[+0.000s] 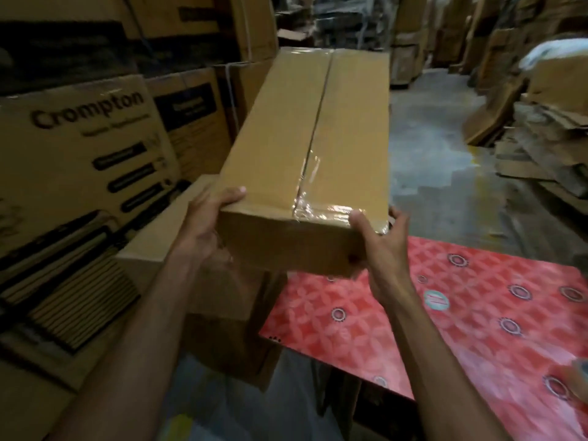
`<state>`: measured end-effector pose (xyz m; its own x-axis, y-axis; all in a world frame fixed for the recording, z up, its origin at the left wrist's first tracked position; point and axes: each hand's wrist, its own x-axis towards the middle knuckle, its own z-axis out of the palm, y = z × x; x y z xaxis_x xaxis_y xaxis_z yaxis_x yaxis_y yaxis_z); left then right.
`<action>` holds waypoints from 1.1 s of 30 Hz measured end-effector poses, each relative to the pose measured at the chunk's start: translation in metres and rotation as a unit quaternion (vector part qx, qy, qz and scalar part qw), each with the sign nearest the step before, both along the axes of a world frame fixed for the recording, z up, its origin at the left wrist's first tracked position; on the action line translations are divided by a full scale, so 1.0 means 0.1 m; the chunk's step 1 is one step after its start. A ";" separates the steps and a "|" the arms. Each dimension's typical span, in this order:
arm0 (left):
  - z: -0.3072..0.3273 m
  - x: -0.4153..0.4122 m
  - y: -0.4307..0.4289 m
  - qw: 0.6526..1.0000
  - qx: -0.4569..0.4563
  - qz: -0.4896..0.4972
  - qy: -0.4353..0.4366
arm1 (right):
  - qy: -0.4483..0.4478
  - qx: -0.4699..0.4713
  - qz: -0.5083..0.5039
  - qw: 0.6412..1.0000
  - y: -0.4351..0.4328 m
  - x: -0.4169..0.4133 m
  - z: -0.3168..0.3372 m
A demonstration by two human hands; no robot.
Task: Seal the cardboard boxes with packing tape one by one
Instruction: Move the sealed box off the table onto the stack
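Cartons (pixel 79 148) printed Crompton stand stacked at far left. The left grip (pixel 206 227) curls round the near left corner of a long cardboard box (pixel 286 138), and the right grip (pixel 378 243) clamps its near right corner beside shiny clear tape (pixel 321 208). The box is held up over a plain carton (pixel 222 297) and the edge of the red patterned desk (pixel 477 313).

The place is a dim storeroom. A grey concrete floor (pixel 439 160) runs back between the stacks and is shiny in patches. Printed cartons (pixel 79 148) marked "Crompton" are piled high on the left. Flattened cardboard sheets (pixel 541 148) lie in loose heaps on the right. A table (pixel 477 313) with a red patterned top stands near on the right. More brown stacks (pixel 410 43) fill the far end.
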<state>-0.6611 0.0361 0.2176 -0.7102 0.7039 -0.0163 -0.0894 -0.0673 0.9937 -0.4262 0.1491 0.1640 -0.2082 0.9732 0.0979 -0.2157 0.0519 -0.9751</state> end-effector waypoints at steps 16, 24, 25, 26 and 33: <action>0.29 -2.01 -1.37 0.991 -0.074 0.102 -0.043 | -0.083 0.021 0.147 0.985 -0.62 -2.47 0.35; -0.02 -2.66 -1.10 0.976 -0.139 0.162 0.045 | -0.179 0.038 0.151 0.971 -0.64 -3.01 0.23; -0.11 -2.69 -1.08 0.970 -0.138 0.189 0.062 | -0.185 0.046 0.153 0.970 -0.64 -3.03 0.20; -0.20 -2.67 -1.08 0.963 -0.141 0.215 0.083 | -0.187 0.050 0.150 0.970 -0.65 -3.03 0.17; -0.70 -1.61 -1.16 0.909 -0.027 0.237 0.341 | -0.148 0.038 0.081 0.985 -0.64 -2.68 -0.16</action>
<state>-0.8224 -0.0798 0.1471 -0.7910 0.3279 0.5166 0.5755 0.1123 0.8100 -0.6945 0.0848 0.1476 -0.3906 0.9170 0.0803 0.0664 0.1151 -0.9911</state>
